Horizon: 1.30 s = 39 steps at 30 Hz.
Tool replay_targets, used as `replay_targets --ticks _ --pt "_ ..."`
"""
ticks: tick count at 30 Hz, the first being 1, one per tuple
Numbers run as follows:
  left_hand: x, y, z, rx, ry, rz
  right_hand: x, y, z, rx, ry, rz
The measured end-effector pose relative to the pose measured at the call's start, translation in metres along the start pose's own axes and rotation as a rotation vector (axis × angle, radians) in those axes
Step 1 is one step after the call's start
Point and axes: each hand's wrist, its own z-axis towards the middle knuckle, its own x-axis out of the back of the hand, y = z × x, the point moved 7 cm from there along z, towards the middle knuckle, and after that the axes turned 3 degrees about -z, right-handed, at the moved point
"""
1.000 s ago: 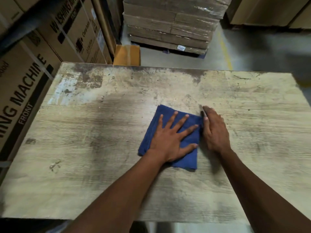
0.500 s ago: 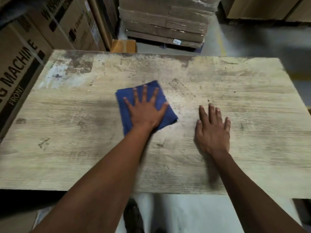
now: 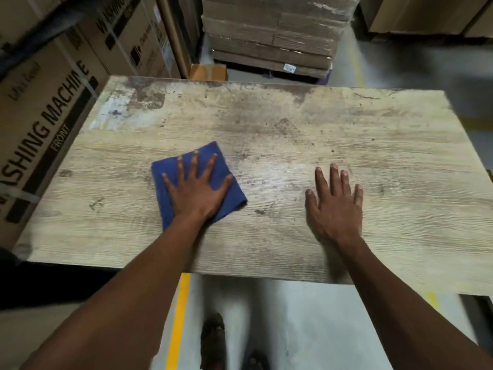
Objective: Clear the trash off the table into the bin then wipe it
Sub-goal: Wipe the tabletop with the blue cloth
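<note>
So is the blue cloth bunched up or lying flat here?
Flat. The blue cloth lies flat on the table, pressed under the left hand with fingers spread straight.

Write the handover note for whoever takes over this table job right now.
Left hand: flat, fingers spread, pressing the blue cloth onto the table, left of centre.
Right hand: flat on bare wood, holding nothing, apart from the cloth.
Done: no trash shows on the tabletop; the bin is out of view.
Left: wiping. Dark stains show along the far edge and the far left corner.
</note>
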Motion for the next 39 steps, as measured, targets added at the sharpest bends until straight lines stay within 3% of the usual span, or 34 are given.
replay_targets --ticks 4,10,15,19,25,28,32,39 --pt "-0.006 0.016 -0.020 0.127 0.045 -0.062 -0.005 -0.003 -0.013 -0.004 0.019 -0.003" --pt "-0.048 0.119 -0.094 -0.225 0.018 0.010 -0.006 -0.005 -0.019 -0.040 0.045 0.001" --pt "-0.057 0.107 -0.142 -0.402 0.068 0.058 -0.008 -0.009 -0.031 -0.029 0.019 -0.010" --pt "-0.047 0.053 -0.148 -0.321 0.080 0.077 -0.006 -0.014 -0.047 -0.008 0.046 -0.013" --pt "-0.020 0.013 -0.085 -0.135 0.029 -0.021 -0.004 -0.016 -0.050 0.011 0.061 0.006" --pt "-0.014 0.012 -0.068 -0.122 -0.009 -0.027 -0.007 -0.014 -0.049 0.018 0.062 0.008" --pt "-0.020 -0.010 -0.108 -0.141 0.032 0.011 -0.006 -0.015 -0.052 0.021 0.059 0.014" --pt "-0.010 -0.059 -0.105 -0.031 0.067 0.020 -0.010 -0.103 -0.053 0.216 0.038 0.029"
